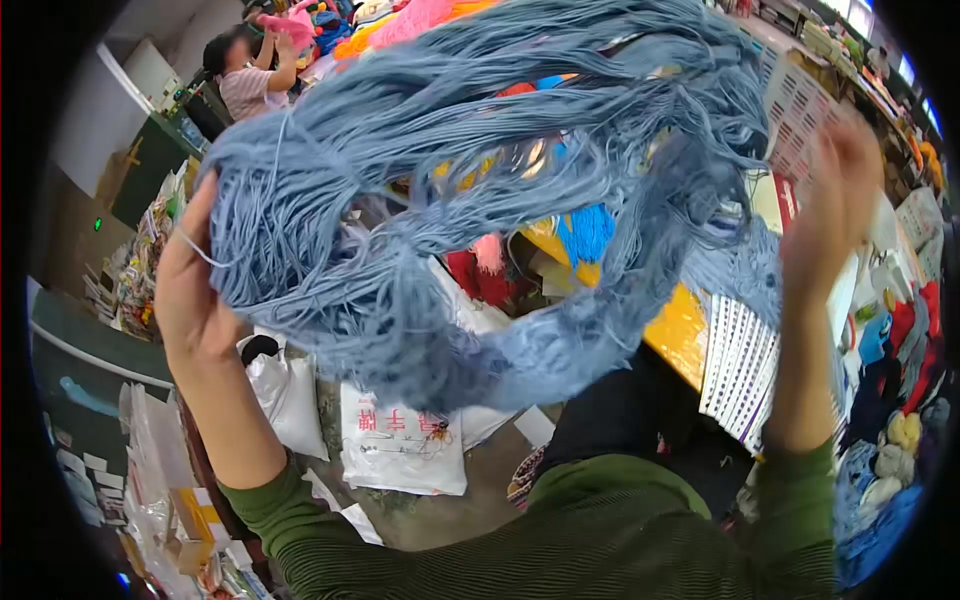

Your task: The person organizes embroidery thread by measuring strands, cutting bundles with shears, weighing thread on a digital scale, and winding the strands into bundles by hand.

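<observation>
A large hank of grey-blue yarn point(330, 190) is held up in front of me, spread into a loop with a gap through its middle. At its left end, my left hand point(195, 290) grips the yarn; most of its fingers are hidden behind the strands. A loose strand crosses that hand. To the right of the hank, my right hand point(838, 185) is raised and smeared by motion, so its fingers cannot be made out. It looks apart from the yarn.
Bright blue yarn point(587, 235) and a yellow packet point(675, 335) lie below the hank, with a card of dotted rows point(740, 370) alongside. White sacks point(403, 440) stand on the floor. Coloured yarns point(905, 350) pile up at right. Another person point(250, 80) handles pink material at upper left.
</observation>
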Available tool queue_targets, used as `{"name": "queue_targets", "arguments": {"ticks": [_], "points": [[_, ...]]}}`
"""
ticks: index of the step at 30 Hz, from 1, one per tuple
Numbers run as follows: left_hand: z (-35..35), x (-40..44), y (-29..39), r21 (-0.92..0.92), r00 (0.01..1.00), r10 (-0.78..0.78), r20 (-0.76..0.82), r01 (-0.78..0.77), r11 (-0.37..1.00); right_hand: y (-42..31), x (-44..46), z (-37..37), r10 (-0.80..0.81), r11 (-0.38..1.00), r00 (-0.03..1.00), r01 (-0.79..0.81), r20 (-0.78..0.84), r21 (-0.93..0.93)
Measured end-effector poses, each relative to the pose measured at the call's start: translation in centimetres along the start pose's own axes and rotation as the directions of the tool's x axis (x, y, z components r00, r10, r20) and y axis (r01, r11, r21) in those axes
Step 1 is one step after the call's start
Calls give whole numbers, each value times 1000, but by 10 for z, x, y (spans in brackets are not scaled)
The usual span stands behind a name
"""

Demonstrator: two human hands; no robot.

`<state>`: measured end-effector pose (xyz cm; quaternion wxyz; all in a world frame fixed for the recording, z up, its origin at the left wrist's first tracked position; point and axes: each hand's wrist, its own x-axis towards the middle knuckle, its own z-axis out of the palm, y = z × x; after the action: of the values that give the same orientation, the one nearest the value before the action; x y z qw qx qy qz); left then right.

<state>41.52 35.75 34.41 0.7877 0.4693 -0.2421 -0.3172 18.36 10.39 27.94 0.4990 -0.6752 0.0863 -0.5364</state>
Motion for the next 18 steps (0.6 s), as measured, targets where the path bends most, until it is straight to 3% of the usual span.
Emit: {"name": "queue_targets", "arguments": {"ticks": [1, 2, 3, 4, 5, 6, 7, 8, 9, 10, 11, 12, 13, 14, 15, 16, 17, 18], "points": [[7, -4, -1, -61, 999, 27, 48, -24, 998, 18, -34, 18, -13, 975, 973, 63, 229, -213], [10, -5, -9, -66, 998, -12, 63, 16, 998, 35, -67, 37, -26, 896, 889, 224, 458, -384], [11, -6, -19, -58, 994, -66, 83, 71, 996, 53, -100, 55, -37, 795, 760, 416, 649, -441], [6, -5, -35, -50, 968, -195, 157, 205, 977, 80, -110, 90, -99, 851, 750, 405, 654, -336], [-6, -2, -59, 92, 985, -143, 93, 135, 987, 101, -110, 99, -8, 785, 741, 421, 672, -455], [-8, -1, -83, 236, 979, -194, 57, 175, 956, 112, -91, 106, -158, 766, 758, 498, 633, -406], [-17, -4, -92, 340, 940, -316, 128, 258, 904, 120, -68, 112, -307, 731, 746, 582, 590, -356], [-27, -11, -111, 423, 956, -293, -28, 277, 862, 106, -46, 113, -48, 690, 765, 490, 642, -532], [-50, -17, -139, 566, 977, -161, -138, 212, 797, 91, -31, 111, 218, 593, 747, 410, 628, -694], [-65, -26, -163, 616, 984, -73, -162, 159, 772, 106, -33, 101, -65, 316, 748, 643, 660, -698], [-77, -36, -189, 615, 990, -143, -3, 114, 780, 105, -32, 101, 50, 315, 747, 618, 663, -720], [-55, -53, -213, 450, 962, -253, 107, 180, 875, 99, -32, 102, 167, 309, 740, 589, 652, -747], [-33, -61, -230, 396, 847, -279, 453, 89, 914, 93, -34, 103, 286, 298, 722, 558, 630, -774], [-3, -69, -251, 521, 774, -308, 553, -32, 853, 87, -35, 107, 331, 311, 709, 541, 623, -781], [22, -68, -268, 343, 722, 4, 691, -332, 879, 82, -35, 113, 365, 353, 693, 515, 622, -781], [41, -59, -277, 306, 735, 88, 673, -385, 871, 76, -36, 119, 399, 393, 677, 484, 619, -782], [42, -41, -289, 438, 774, 139, 617, -485, 757, 68, -35, 122, 434, 429, 658, 450, 616, -783], [46, -32, -300, 690, 969, 111, 221, -235, 685, 54, -29, 123, 490, 545, 585, 373, 646, -751]]}}
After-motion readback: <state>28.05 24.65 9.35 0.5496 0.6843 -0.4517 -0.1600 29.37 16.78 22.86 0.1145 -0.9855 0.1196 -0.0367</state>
